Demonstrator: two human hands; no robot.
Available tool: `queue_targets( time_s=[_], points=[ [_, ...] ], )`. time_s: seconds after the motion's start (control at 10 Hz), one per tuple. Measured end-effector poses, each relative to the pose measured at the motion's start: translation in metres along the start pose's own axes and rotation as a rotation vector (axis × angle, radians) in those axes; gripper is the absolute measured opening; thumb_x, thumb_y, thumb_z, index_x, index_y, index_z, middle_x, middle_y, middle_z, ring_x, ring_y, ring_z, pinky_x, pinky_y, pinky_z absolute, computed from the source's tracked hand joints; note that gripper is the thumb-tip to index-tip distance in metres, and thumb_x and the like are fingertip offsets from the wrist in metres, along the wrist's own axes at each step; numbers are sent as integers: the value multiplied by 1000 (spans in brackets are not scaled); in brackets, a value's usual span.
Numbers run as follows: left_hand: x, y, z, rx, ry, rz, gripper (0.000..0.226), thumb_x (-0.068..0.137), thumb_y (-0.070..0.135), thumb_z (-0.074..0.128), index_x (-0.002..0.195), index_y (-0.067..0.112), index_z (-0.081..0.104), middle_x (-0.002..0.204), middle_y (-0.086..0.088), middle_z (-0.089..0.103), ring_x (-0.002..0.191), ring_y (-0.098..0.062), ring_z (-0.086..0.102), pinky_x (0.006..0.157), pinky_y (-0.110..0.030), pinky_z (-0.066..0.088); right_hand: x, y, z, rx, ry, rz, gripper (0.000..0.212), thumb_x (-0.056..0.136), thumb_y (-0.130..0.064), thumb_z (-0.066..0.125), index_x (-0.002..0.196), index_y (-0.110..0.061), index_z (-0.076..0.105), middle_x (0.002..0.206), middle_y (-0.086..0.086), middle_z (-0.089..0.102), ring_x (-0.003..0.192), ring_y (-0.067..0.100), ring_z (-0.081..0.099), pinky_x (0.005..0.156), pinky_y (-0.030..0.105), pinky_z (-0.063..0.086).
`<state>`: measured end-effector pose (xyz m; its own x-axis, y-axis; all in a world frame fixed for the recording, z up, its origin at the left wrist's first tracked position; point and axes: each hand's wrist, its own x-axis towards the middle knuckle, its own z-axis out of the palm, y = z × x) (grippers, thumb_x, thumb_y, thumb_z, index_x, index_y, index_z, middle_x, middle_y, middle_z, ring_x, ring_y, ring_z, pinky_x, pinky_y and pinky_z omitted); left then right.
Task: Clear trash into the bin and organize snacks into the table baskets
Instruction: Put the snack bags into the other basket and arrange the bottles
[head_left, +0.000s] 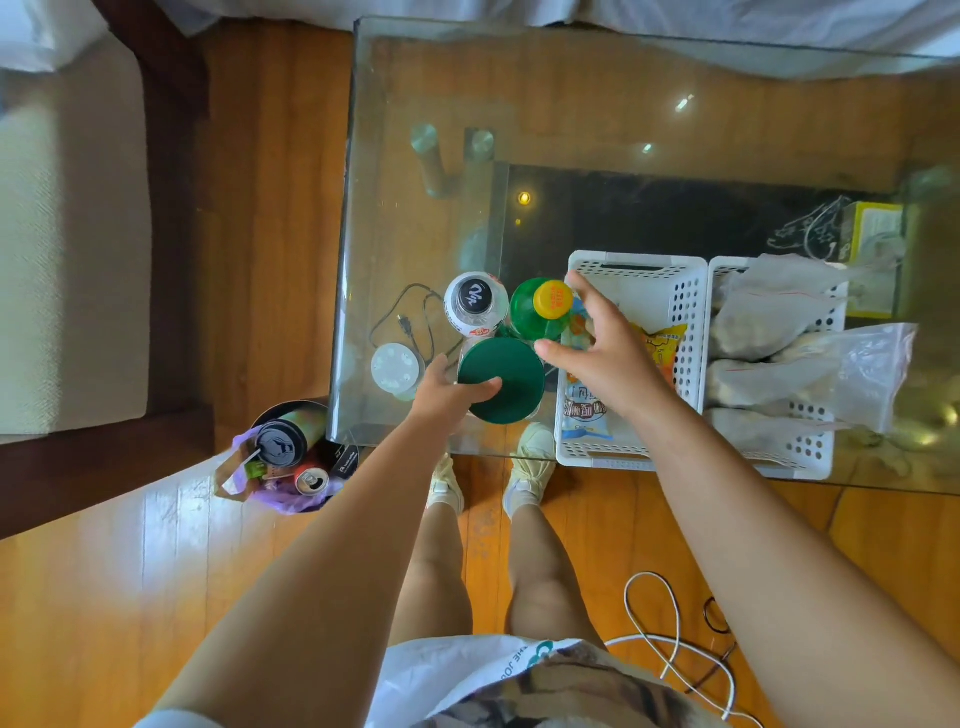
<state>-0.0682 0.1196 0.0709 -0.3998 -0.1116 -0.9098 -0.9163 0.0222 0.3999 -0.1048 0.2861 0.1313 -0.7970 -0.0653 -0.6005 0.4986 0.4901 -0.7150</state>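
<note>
Two hands work over the near left part of the glass table (623, 93). The green-lidded jar (506, 382) stands on the glass just left of the white baskets. The left hand (449, 392) grips it from the left: the thumb lies across the lid top, and the other fingers go down the jar's side, out of sight. The right hand (597, 343) hovers with fingers spread and slightly bent, holding nothing. Its thumb tip sits just beyond the lid's right edge, and its index fingertip reaches up beside the yellow cap of the green bottle (540, 309); whether either tip makes contact cannot be told.

Directly behind the jar stand the green bottle and, to its left, a clear bottle with a black cap (475, 304), the three closely grouped. Left of the jar lies a small round white device (395, 366) with a black cable (410, 325) looping behind it.

Right of the jar, the left basket (639, 273) holds snack packets (660, 345), partly covered by the right hand. Touching it on the right, the second basket (821, 462) holds clear plastic bags (779, 312) with pale contents.

On the wooden floor off the table's near left corner stands the bin (291, 457), lined with a purple bag and holding a dark cup, a red can and paper scraps. A white cord (654, 623) lies on the floor to the right.
</note>
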Motion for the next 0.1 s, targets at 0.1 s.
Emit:
queue_targets(
  time_s=[0.1],
  points=[
    [-19, 5, -8, 29, 59, 32, 73, 82, 19, 69, 143, 13, 30, 148, -8, 35, 131, -27, 39, 100, -39, 37, -38, 1, -18, 103, -39, 65, 66, 84, -21, 65, 141, -30, 34, 147, -2, 38, 132, 17, 40, 104, 36, 40]
  ],
)
